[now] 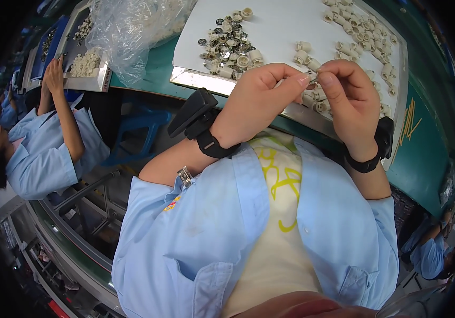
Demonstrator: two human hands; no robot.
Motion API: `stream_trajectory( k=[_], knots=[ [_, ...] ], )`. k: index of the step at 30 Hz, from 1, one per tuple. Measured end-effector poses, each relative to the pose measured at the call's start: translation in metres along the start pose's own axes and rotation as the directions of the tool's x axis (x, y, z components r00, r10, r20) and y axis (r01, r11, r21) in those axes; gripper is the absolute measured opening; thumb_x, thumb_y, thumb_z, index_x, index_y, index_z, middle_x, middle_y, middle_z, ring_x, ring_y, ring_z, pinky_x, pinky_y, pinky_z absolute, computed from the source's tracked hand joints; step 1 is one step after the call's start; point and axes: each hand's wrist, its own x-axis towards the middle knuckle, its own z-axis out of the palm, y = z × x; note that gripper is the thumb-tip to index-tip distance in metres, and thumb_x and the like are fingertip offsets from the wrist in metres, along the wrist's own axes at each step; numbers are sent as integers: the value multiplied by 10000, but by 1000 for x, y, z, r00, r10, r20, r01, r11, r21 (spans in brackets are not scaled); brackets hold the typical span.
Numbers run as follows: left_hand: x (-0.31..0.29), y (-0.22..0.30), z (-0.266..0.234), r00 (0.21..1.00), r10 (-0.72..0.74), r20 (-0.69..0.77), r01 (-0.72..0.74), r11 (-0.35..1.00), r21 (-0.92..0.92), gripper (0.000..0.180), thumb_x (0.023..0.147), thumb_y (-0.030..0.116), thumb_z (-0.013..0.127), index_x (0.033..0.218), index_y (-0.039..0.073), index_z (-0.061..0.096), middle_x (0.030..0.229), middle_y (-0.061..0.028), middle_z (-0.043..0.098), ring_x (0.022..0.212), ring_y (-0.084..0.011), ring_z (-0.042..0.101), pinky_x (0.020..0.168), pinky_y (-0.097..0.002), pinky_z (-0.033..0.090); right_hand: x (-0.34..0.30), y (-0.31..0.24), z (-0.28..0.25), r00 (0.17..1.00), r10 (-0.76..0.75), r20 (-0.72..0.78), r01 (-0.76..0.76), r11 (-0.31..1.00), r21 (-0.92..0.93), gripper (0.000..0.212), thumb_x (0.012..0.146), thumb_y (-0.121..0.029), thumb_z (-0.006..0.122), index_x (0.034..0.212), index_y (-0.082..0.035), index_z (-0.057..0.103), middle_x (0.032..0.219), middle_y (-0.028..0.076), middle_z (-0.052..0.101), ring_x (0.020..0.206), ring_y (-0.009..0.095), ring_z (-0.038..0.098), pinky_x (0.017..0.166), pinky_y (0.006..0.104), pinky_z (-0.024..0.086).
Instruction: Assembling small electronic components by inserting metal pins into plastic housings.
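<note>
My left hand (262, 98) and my right hand (353, 100) meet above the near edge of a white-topped tray (275, 32). Thumbs and forefingers of both are closed on a small pale part (312, 77), mostly hidden by the fingertips. Left of my hands lies a pile of round metal contact pieces (227, 45), mixed with cream cylindrical sockets (255, 56). Just beyond my fingers sit a few loose cream sockets (302, 50). More sockets lie partly hidden under my hands.
Many cream sockets (365, 32) spread across the tray's right side. A clear plastic bag (132, 34) of pale parts lies left on the green table (423, 153). At left, a co-worker's hands (54, 74) work at another tray. A blue stool (140, 132) stands between us.
</note>
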Motion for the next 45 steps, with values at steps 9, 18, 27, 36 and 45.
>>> stream_trajectory(
  k=[9,18,27,36,45],
  knots=[
    [-5,-1,-3,999,22,-25,-19,993,114,183,845,184,549,850,11,609,709,25,561,669,-29,479,615,-178,395,3,-2,-7,979,-48,197,90,974,-206,217,778,-97,630,979,-19,611,816,36,581,715,94,520,645,208,418],
    [-7,-11,-5,973,230,29,-231,948,218,172,860,163,536,898,6,594,780,14,557,730,-35,480,633,-188,398,2,-4,-12,968,-26,250,67,985,-158,213,764,-88,627,969,-29,628,847,62,578,732,125,523,648,224,419],
    [-7,-16,-13,963,220,153,-200,970,-135,293,872,115,530,1105,61,361,897,-38,521,775,-68,487,613,-164,393,2,-8,-13,960,-204,194,251,933,-259,209,750,-78,634,954,-33,636,845,70,584,740,154,543,663,242,427],
    [-9,-3,-15,980,132,148,-121,989,-79,334,790,-23,590,1056,23,393,907,-76,541,784,-84,553,673,-196,470,5,-11,-12,945,-218,244,283,919,-276,220,724,-69,653,942,-41,645,823,79,589,751,179,554,672,254,433],
    [-8,-13,-11,958,284,23,-279,951,-130,287,761,-52,611,1018,-9,493,935,-68,559,800,-81,572,699,-201,486,5,-18,-15,882,-241,406,395,847,-356,257,712,-64,667,960,-7,627,841,91,563,782,198,524,682,257,414]
  ],
)
